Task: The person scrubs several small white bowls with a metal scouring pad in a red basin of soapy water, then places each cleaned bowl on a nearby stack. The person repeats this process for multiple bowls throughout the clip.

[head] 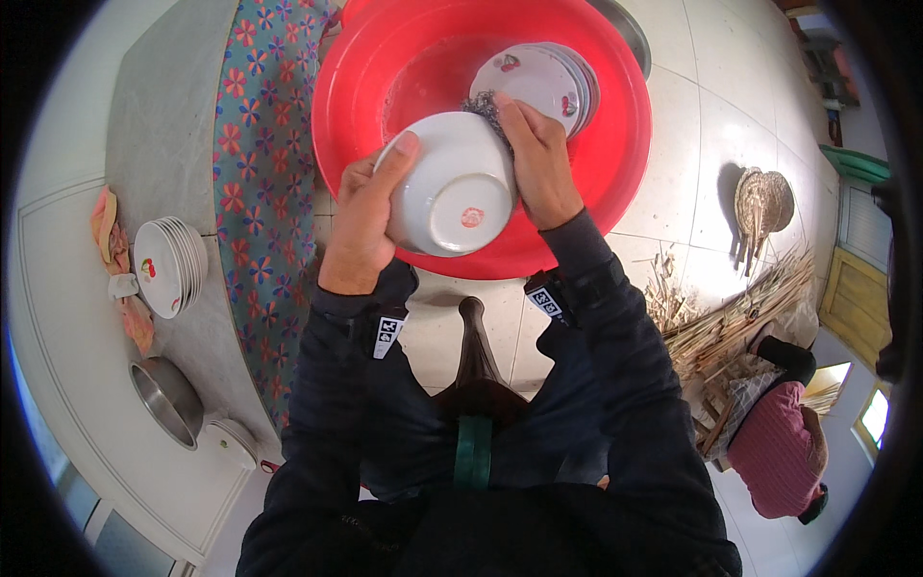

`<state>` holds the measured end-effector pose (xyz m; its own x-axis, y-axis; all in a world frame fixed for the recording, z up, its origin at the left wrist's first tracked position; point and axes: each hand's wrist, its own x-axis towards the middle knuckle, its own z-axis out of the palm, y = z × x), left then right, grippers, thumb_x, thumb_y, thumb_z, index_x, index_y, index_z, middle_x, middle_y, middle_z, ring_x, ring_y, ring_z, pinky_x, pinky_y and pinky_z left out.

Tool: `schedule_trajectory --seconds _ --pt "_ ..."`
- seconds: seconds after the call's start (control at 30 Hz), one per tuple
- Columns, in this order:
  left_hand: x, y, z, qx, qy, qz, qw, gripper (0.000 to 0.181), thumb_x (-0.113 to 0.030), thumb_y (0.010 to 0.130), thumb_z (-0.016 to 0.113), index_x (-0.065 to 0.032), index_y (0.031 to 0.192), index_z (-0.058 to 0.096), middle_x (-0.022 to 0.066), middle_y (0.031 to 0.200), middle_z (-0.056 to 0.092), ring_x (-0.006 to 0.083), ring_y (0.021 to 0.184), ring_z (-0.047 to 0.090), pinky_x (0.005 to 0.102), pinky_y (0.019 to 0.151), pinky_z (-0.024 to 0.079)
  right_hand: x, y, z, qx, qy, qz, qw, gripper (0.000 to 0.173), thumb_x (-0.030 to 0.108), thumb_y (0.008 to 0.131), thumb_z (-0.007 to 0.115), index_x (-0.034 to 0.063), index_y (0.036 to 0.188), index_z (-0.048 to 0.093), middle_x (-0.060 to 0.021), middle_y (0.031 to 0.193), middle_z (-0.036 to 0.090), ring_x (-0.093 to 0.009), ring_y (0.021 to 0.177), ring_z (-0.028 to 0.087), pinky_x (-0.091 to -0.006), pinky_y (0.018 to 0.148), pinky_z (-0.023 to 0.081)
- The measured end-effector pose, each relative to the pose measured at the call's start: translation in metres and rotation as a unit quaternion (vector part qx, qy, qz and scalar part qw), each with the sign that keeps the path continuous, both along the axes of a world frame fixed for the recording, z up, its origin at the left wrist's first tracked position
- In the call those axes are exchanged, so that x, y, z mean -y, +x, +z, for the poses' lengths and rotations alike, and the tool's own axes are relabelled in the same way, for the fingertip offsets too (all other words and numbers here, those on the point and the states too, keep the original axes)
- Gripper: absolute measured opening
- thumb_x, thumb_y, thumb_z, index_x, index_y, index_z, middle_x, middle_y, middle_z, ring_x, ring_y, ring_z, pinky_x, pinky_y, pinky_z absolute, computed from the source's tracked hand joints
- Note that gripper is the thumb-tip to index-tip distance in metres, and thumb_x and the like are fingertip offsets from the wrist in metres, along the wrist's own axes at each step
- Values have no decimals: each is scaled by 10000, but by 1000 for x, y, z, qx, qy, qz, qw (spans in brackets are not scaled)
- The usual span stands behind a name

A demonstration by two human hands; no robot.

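Observation:
Over a large red plastic basin (620, 166), my left hand (368, 209) grips the near left side of a white ceramic bowl (447, 166), thumb on its outer wall. The bowl is tilted, its underside and foot ring facing me, with a small red mark on the base. My right hand (537, 155) holds a grey metal wire scourer (482, 107) against the bowl's far right rim. Beyond that hand, a stack of white plates (530, 76) with cherry prints leans inside the basin, at its right side. Some suds cling to the basin's inner wall.
Left of the basin stands a counter (166, 79) with a floral cloth (252, 180), stacked plates (169, 267), a steel bowl (167, 402), a pink cloth (119, 267) and more dishes (231, 441). At right are a straw pile (735, 310), woven fans (763, 202) and a seated person (775, 454).

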<state>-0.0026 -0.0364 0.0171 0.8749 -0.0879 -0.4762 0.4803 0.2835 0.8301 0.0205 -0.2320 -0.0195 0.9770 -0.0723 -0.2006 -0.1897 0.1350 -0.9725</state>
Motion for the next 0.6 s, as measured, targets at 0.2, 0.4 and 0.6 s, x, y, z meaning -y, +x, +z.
schedule_trajectory --seconds 0.2,0.4,0.6 --pt "-10 9 12 34 -89 115 989 418 -358 1072 653 28 1221 714 92 1144 756 158 1015 737 315 901 597 -15 -6 13 -137 213 -59 966 470 372 1128 521 -49 1143 729 -34 943 713 -86 833 603 -272 774 528" --pt "9 -9 -3 -11 20 -82 996 405 -329 1037 711 22 1239 726 79 1105 767 154 998 728 300 851 588 7 6 9 -33 45 -4 998 442 339 1102 576 -66 1019 731 -22 811 665 -73 688 524 -269 652 478" --pt "1 -1 3 38 28 -26 999 363 -297 1050 693 29 1201 742 77 1058 776 139 952 731 282 848 579 -5 -5 3 -13 43 -17 999 482 369 1105 571 -75 999 725 5 815 646 -71 741 520 -261 694 470"
